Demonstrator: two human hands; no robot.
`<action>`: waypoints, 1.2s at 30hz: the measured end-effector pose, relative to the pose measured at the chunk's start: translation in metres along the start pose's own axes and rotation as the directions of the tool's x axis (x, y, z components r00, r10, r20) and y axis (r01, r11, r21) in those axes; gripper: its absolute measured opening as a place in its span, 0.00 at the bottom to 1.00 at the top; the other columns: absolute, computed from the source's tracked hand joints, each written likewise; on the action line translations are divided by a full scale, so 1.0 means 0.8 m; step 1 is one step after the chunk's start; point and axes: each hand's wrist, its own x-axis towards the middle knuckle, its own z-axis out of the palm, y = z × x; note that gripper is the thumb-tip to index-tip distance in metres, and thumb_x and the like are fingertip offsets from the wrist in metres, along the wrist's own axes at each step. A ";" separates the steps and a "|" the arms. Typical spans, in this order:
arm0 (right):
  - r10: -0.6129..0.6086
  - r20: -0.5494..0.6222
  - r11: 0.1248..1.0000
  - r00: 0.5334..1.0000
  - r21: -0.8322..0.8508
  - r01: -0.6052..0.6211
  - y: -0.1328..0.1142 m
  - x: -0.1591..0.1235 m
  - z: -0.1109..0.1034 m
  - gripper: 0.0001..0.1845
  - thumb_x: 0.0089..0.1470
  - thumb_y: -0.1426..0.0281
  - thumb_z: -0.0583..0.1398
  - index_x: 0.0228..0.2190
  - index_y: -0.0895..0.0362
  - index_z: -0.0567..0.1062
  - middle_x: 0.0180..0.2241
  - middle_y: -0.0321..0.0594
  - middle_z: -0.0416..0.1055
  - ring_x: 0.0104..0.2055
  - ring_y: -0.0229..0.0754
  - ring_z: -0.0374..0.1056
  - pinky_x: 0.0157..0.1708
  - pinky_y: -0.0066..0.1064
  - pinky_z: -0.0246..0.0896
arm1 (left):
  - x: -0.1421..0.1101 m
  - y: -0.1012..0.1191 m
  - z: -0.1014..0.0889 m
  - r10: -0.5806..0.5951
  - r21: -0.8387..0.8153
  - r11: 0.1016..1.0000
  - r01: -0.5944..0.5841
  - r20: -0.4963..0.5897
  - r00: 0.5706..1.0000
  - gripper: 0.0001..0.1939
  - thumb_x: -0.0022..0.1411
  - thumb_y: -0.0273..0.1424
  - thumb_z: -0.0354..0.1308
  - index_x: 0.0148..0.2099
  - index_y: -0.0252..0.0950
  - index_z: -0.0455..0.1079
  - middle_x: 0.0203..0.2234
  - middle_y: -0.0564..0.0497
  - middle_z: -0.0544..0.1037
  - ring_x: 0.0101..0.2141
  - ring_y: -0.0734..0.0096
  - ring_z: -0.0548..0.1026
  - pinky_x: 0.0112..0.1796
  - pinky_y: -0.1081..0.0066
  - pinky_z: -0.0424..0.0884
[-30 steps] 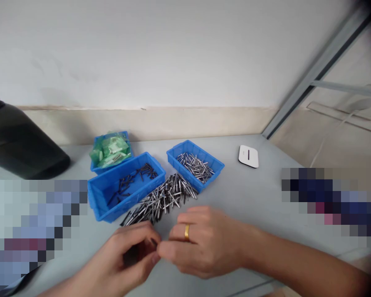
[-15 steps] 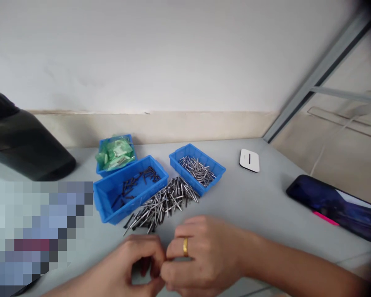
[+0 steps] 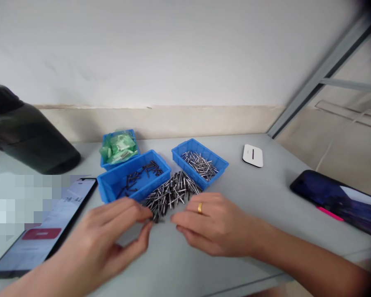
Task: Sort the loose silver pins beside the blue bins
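Note:
A heap of thin silver metal pins with dark ends (image 3: 173,192), like blind rivets, lies on the grey table. My left hand (image 3: 111,235) pinches with thumb and forefinger at the heap's near left edge; a small dark bit shows at the fingertips, too blurred to name. My right hand (image 3: 216,227), with a gold ring, is closed just right of the heap's near end; what its fingertips hold, if anything, is hidden. Behind my left hand, a blue bin (image 3: 106,187) contains short dark pieces. Another blue bin (image 3: 218,175), beyond the heap, contains silver pins.
At the back, a third small blue bin (image 3: 132,133) bears a green plastic bag (image 3: 120,146). A dark bottle (image 3: 40,136) and a phone (image 3: 62,218) are at left. To the right lie a white square device (image 3: 252,156) and a dark glossy phone-like object (image 3: 336,202).
My hands, fingertips together half a second ago, have come apart and moved forward to the heap. The left now pinches at its edge. The view has shifted slightly.

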 end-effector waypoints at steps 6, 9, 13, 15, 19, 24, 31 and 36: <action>0.269 0.109 0.954 0.957 -0.163 -0.250 0.010 -0.007 0.005 0.11 0.61 0.72 0.52 0.27 0.57 0.69 0.22 0.33 0.68 0.25 0.35 0.63 0.25 0.29 0.46 | 0.017 -0.043 -0.024 -0.092 0.560 0.823 0.098 -0.039 0.995 0.16 0.68 0.39 0.42 0.38 0.38 0.69 0.27 0.51 0.77 0.24 0.66 0.75 0.23 0.68 0.65; 0.335 0.169 0.930 0.927 -0.218 -0.297 0.009 -0.010 0.016 0.08 0.59 0.71 0.55 0.27 0.57 0.67 0.24 0.32 0.70 0.23 0.35 0.64 0.22 0.31 0.40 | 0.012 -0.037 -0.015 0.011 0.593 0.805 0.016 -0.043 0.999 0.12 0.67 0.36 0.49 0.42 0.34 0.69 0.32 0.47 0.78 0.30 0.62 0.76 0.30 0.65 0.68; 0.408 0.209 0.900 0.889 -0.258 -0.353 0.004 -0.011 0.028 0.07 0.58 0.70 0.57 0.28 0.57 0.66 0.24 0.33 0.71 0.22 0.36 0.66 0.21 0.31 0.36 | -0.004 -0.015 0.011 0.266 0.446 0.850 -0.280 0.095 0.959 0.04 0.63 0.28 0.56 0.41 0.33 0.70 0.28 0.52 0.76 0.29 0.68 0.73 0.31 0.68 0.66; 0.422 0.222 0.895 0.879 -0.255 -0.366 0.002 -0.010 0.031 0.07 0.58 0.70 0.57 0.28 0.57 0.66 0.24 0.33 0.72 0.22 0.37 0.67 0.21 0.32 0.36 | -0.010 -0.009 0.023 0.280 0.424 0.842 -0.334 0.185 0.942 0.05 0.64 0.28 0.55 0.36 0.35 0.70 0.24 0.53 0.73 0.26 0.70 0.70 0.28 0.68 0.63; 0.465 0.216 0.876 0.858 -0.248 -0.413 0.001 -0.008 0.035 0.08 0.56 0.70 0.58 0.26 0.57 0.66 0.23 0.33 0.72 0.22 0.38 0.68 0.20 0.31 0.36 | -0.017 -0.010 0.036 0.224 0.440 0.838 -0.323 0.262 0.939 0.10 0.65 0.27 0.53 0.29 0.36 0.66 0.21 0.54 0.68 0.24 0.70 0.66 0.25 0.68 0.58; 0.485 0.177 0.862 0.857 -0.262 -0.434 0.000 -0.004 0.046 0.08 0.56 0.70 0.59 0.26 0.57 0.67 0.22 0.33 0.71 0.20 0.38 0.67 0.20 0.32 0.32 | -0.019 -0.012 0.037 0.194 0.479 0.816 -0.324 0.301 0.934 0.08 0.65 0.27 0.54 0.31 0.36 0.65 0.22 0.54 0.69 0.24 0.68 0.66 0.24 0.66 0.57; 0.513 0.084 0.840 0.854 -0.256 -0.479 0.008 -0.006 0.036 0.07 0.57 0.73 0.55 0.27 0.56 0.66 0.21 0.32 0.70 0.19 0.36 0.64 0.21 0.33 0.31 | -0.017 -0.014 0.034 0.276 0.413 0.845 -0.339 0.206 0.939 0.07 0.65 0.28 0.53 0.35 0.34 0.70 0.24 0.51 0.73 0.25 0.65 0.70 0.27 0.64 0.64; 0.492 0.016 0.852 0.871 -0.214 -0.478 0.012 -0.005 0.018 0.09 0.58 0.72 0.53 0.26 0.56 0.65 0.20 0.31 0.68 0.19 0.34 0.62 0.20 0.32 0.34 | -0.023 -0.017 0.028 0.322 0.390 0.863 -0.320 0.063 0.945 0.12 0.63 0.26 0.57 0.49 0.31 0.71 0.39 0.48 0.78 0.40 0.61 0.75 0.43 0.61 0.67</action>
